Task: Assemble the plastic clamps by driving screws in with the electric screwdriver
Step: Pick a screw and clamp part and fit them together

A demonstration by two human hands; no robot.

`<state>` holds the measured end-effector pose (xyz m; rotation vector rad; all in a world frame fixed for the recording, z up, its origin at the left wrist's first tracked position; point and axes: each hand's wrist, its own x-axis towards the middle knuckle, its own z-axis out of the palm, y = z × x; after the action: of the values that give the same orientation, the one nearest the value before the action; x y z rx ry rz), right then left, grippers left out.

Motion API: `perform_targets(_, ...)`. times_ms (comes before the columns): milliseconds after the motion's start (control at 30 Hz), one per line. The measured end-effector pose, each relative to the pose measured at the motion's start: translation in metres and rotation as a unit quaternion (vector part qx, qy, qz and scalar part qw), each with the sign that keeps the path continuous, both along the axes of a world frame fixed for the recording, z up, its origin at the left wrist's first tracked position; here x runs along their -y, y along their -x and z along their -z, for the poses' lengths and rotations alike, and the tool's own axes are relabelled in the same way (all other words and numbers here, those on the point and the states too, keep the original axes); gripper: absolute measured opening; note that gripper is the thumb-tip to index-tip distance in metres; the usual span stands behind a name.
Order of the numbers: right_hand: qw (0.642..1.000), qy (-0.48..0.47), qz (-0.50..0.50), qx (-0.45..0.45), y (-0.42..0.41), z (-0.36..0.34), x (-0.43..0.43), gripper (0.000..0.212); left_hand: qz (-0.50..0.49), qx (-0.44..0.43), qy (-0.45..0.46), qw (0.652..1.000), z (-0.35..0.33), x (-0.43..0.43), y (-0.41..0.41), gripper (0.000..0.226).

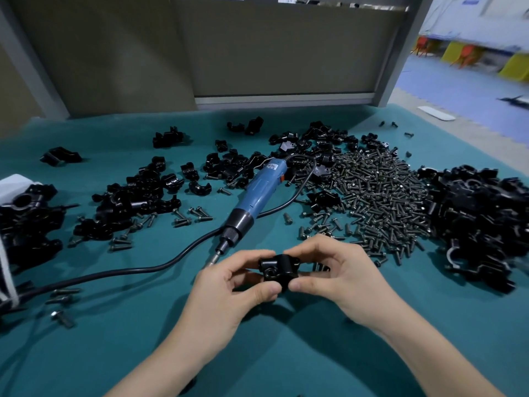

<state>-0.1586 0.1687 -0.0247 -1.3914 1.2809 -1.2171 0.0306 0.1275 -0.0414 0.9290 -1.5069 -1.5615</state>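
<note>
A black plastic clamp (278,269) is held just above the teal table, between both hands. My left hand (229,293) pinches its left side with thumb and fingers. My right hand (337,276) pinches its right side, and some dark screws show under its curled fingers. The blue electric screwdriver (257,193) lies on the table just beyond my hands, its bit pointing toward my left hand. A large heap of dark screws (378,202) lies to the right of the screwdriver.
Loose black clamp halves (143,196) are scattered left of the screwdriver, and a big pile of them (481,219) sits at far right. The screwdriver's black cable (120,272) runs left across the teal table (143,339). More clamps (28,219) lie at the left edge.
</note>
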Motion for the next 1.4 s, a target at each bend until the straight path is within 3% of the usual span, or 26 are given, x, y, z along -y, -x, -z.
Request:
perform_targets(267, 0.999, 0.015, -0.013, -0.029, 0.003, 0.006, 0.001, 0.042, -0.018, 0.021, 0.038, 0.999, -0.001, -0.003, 0.001, 0.036)
perform_targets(367, 0.999, 0.003, -0.049, -0.016, 0.004, -0.005, -0.001, 0.034, -0.016, 0.014, 0.038, 0.999, 0.001, -0.003, 0.001, 0.033)
perform_targets(433, 0.997, 0.009, -0.025, -0.071, 0.017, -0.018, 0.003, 0.03, -0.019, 0.001, 0.022, 1.0, 0.002, -0.002, 0.0, 0.034)
perform_targets(533, 0.946, 0.017, 0.124, -0.298, 0.056, -0.037, 0.027, 0.02, -0.024, 0.005, 0.003, 1.0, 0.005, 0.001, -0.001, 0.036)
perform_targets(633, 0.878, -0.052, 0.151, -0.451, 0.089, -0.043, 0.054, 0.017, -0.022, 0.012, 0.005, 1.0, 0.007, 0.001, -0.002, 0.034)
perform_targets(833, 0.859, -0.073, 0.018, -0.506, 0.083, -0.03, 0.068, 0.019, -0.022, 0.017, 0.009, 1.0, 0.008, 0.002, -0.001, 0.035)
perform_targets(1000, 0.859, -0.069, -0.004, -0.506, 0.08, -0.023, 0.07, 0.023, -0.023, 0.008, 0.004, 1.0, 0.01, 0.002, -0.001, 0.035)
perform_targets(1200, 0.811, -0.041, -0.048, -0.582, 0.074, -0.021, 0.069, 0.023, -0.02, 0.011, 0.014, 1.0, 0.009, 0.002, 0.0, 0.035)
perform_targets(1267, 0.834, -0.032, -0.015, -0.55, 0.074, -0.027, 0.063, 0.027, -0.021, 0.009, 0.017, 1.0, 0.009, 0.002, 0.0, 0.034)
perform_targets(1367, 0.948, 0.046, 0.049, -0.311, 0.055, -0.047, 0.043, 0.023, -0.024, 0.004, 0.015, 1.0, 0.009, 0.002, 0.001, 0.034)
perform_targets(1400, 0.97, 0.073, 0.038, -0.229, 0.042, -0.054, 0.035, 0.021, -0.026, 0.005, 0.015, 1.0, 0.009, 0.002, 0.001, 0.034)
